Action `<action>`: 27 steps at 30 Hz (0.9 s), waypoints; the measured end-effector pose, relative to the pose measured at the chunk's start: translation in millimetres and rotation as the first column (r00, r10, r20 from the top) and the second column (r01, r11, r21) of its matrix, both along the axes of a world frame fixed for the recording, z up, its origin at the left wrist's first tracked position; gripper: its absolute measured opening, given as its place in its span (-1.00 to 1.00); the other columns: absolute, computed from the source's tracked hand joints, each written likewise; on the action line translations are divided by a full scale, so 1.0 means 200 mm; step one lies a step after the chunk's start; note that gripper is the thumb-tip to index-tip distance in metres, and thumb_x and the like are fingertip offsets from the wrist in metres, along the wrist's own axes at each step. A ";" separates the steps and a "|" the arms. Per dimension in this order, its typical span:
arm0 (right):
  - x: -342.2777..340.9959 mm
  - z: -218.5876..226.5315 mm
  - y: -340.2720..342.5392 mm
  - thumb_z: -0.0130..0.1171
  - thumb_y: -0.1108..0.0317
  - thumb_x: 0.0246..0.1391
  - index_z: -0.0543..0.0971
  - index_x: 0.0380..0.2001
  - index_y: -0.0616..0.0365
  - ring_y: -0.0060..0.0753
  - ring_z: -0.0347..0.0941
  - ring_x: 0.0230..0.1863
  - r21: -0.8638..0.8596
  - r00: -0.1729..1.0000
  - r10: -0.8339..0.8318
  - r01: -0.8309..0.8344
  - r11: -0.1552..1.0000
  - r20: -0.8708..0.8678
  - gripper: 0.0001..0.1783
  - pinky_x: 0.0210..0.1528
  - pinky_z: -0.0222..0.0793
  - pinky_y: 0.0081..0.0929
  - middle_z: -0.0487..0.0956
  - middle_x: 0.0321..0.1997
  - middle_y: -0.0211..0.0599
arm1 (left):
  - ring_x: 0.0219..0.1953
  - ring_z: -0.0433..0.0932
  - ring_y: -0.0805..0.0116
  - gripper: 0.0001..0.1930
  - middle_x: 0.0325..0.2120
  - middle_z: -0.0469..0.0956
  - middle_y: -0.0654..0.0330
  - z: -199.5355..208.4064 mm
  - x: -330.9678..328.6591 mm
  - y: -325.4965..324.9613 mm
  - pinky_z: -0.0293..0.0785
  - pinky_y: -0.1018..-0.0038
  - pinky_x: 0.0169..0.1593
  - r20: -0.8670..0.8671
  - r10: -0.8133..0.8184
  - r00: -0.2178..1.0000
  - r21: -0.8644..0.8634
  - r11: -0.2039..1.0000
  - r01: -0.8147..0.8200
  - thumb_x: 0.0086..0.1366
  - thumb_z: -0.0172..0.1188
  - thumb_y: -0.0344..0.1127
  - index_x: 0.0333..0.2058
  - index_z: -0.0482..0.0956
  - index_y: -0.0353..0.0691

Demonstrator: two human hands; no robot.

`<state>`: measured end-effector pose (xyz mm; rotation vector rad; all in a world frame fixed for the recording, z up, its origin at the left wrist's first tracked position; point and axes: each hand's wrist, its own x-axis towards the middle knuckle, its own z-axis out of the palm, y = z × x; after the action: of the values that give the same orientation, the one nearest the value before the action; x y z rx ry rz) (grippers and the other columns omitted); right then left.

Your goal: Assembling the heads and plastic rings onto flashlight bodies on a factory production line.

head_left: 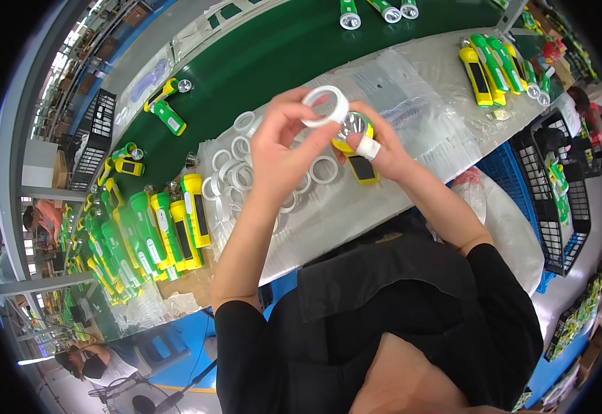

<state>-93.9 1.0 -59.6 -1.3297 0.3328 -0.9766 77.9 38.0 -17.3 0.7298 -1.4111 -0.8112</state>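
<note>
Between the thumb and fingers of my left hand (283, 141) is a white plastic ring (326, 106), tilted so that I look through it. Right beside it, my right hand (387, 148) grips a yellow flashlight (363, 170) with a dark panel on its body. The flashlight's round silver reflector (356, 124) faces up, close to the ring; whether they touch I cannot tell. White tape wraps my right thumb. Under and left of my hands, several loose white rings (242, 176) lie in a heap on the plastic-covered table (446, 127).
Many green and yellow flashlights (152, 228) stand packed at the left of the table. Another group (494, 69) lies at the far right. A green conveyor belt (245, 76) runs behind, carrying a few flashlights (349, 15). Black crates (556, 193) stand at the right; other people work farther off.
</note>
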 end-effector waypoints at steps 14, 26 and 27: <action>-0.07 0.06 -0.02 0.20 -0.09 0.13 0.16 0.32 0.16 -0.30 0.25 0.28 -0.209 0.996 -0.060 0.044 0.977 -0.071 -0.15 0.28 0.18 -0.31 0.31 0.25 -0.19 | -0.18 0.46 0.17 -0.63 -0.20 0.50 0.14 0.14 0.01 0.06 0.40 0.34 -0.23 0.678 0.283 0.679 -0.320 0.944 -0.074 -0.08 0.47 -0.16 -0.25 0.71 -0.12; -0.37 0.45 -0.05 0.33 0.23 -0.10 0.51 -0.26 0.18 -0.08 0.50 -0.27 -0.801 0.772 -0.437 -0.152 0.579 -0.462 -0.64 -0.28 0.40 -0.26 0.49 -0.22 -0.21 | -0.14 0.52 0.08 -0.53 -0.19 0.54 0.08 0.13 -0.18 0.09 0.46 0.28 -0.15 0.713 0.212 0.669 -0.273 0.962 -0.013 -0.07 0.47 -0.38 -0.13 0.55 -0.21; -0.37 0.49 -0.05 0.33 0.23 -0.10 0.51 -0.26 0.18 -0.08 0.50 -0.27 -0.799 0.765 -0.446 -0.145 0.584 -0.464 -0.64 -0.28 0.40 -0.26 0.49 -0.22 -0.21 | -0.14 0.53 0.07 -0.54 -0.19 0.55 0.07 0.11 -0.20 0.07 0.47 0.27 -0.15 0.705 0.166 0.689 -0.217 0.976 -0.012 -0.06 0.45 -0.40 -0.13 0.51 -0.23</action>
<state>-168.2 -8.1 38.8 -2.5562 0.5651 -0.8098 38.8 52.8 3.9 1.0156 -2.1113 -0.2758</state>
